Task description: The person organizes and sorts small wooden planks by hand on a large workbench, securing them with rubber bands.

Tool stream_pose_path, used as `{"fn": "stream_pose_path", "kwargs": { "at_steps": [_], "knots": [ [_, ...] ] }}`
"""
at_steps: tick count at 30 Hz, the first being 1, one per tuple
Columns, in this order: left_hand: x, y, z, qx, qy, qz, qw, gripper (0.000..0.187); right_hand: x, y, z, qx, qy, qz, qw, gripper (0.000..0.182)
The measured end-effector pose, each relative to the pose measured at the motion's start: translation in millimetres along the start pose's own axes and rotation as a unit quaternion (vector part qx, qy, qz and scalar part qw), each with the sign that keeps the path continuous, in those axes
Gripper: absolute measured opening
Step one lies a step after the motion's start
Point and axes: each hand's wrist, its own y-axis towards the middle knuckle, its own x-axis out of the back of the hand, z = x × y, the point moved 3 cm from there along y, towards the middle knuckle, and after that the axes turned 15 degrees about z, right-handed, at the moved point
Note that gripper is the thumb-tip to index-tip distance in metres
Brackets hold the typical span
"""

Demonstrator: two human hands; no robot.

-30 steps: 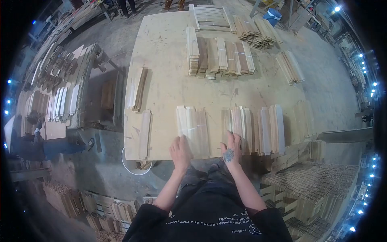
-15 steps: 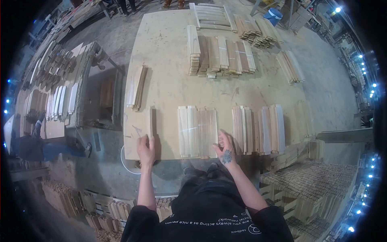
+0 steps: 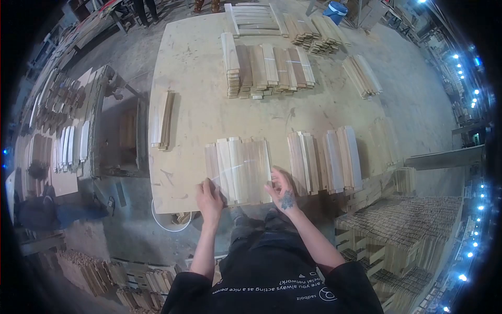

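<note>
A row of wooden slats (image 3: 238, 170) lies side by side at the table's near edge, in pale and brown tones. My left hand (image 3: 210, 203) is closed around the near end of a brownish slat (image 3: 212, 162) at the row's left side, and its fingertips are partly hidden. At the opposite side, my right hand (image 3: 281, 189) rests against the row's right edge, its fingers loosely curved and apart.
Another slat group (image 3: 324, 159) lies to the right. Stacked slats (image 3: 272, 68) and a slatted frame (image 3: 256, 20) occupy the table's far side. Two or so slats (image 3: 164, 120) lie near the left edge. A blue bucket (image 3: 335, 12) stands beyond the table (image 3: 193, 99).
My left hand has moved right, bringing the separate slat up against the row's left side. My right hand stays at the row's right edge. The view has shifted slightly.
</note>
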Motion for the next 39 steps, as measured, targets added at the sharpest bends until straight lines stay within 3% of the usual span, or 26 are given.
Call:
{"fn": "stream_pose_path", "kwargs": {
  "at_steps": [5,8,11,14,17,23,27,30,34,35,37,39],
  "knots": [
    [10.4,-28.8,5.9,0.074,-0.039,0.016,0.996,0.05,17.9,-13.4,-10.4,0.021,-0.011,-0.026,0.999,0.062],
    [11.5,-48.5,-9.3,0.055,-0.023,0.036,0.998,0.053,42.7,-31.9,-13.0,0.003,-0.017,-0.083,0.996,0.056],
    [3.3,-53.0,-24.7,0.144,-0.056,0.018,0.988,0.046,64.1,-51.0,-29.1,-0.016,-0.065,-0.152,0.986,0.051],
    [-15.3,-44.1,1.7,0.229,-0.245,0.082,0.939,0.037,69.2,-54.0,-38.3,-0.026,-0.111,-0.175,0.978,0.05],
    [-22.2,-29.9,30.2,0.214,-0.338,0.106,0.91,0.022,69.7,-47.7,-31.4,-0.013,-0.183,-0.142,0.973,0.052],
    [19.3,12.6,69.0,0.16,-0.181,0.026,0.97,0.021,67.9,-49.9,-26.1,-0.053,-0.134,-0.117,0.983,0.056],
    [41.2,25.0,45.1,0.106,-0.028,-0.051,0.993,0.031,60.5,-51.8,-17.4,-0.05,-0.152,-0.129,0.979,0.058],
    [39.3,21.8,25.3,0.034,0.097,-0.037,0.994,0.041,57.9,-51.1,-18.2,-0.033,-0.198,-0.14,0.97,0.059],
    [17.9,6.8,16.6,0.151,-0.115,0.086,0.978,0.054,54.8,-51.4,-18.0,-0.038,-0.185,-0.136,0.973,0.059],
    [14.1,-3.8,-4.2,0.12,-0.119,0.08,0.982,0.058,53.4,-50.2,-19.3,-0.042,-0.177,-0.134,0.974,0.06],
    [-3.0,-17.6,-39.6,0.153,-0.164,0.132,0.966,0.07,49.8,-48.1,-24.6,-0.049,-0.162,-0.129,0.977,0.062],
    [-16.7,-21.5,-57.4,0.102,-0.07,0.096,0.988,0.078,44.3,-46.9,-21.9,-0.043,-0.11,-0.131,0.984,0.064]
  ]
}}
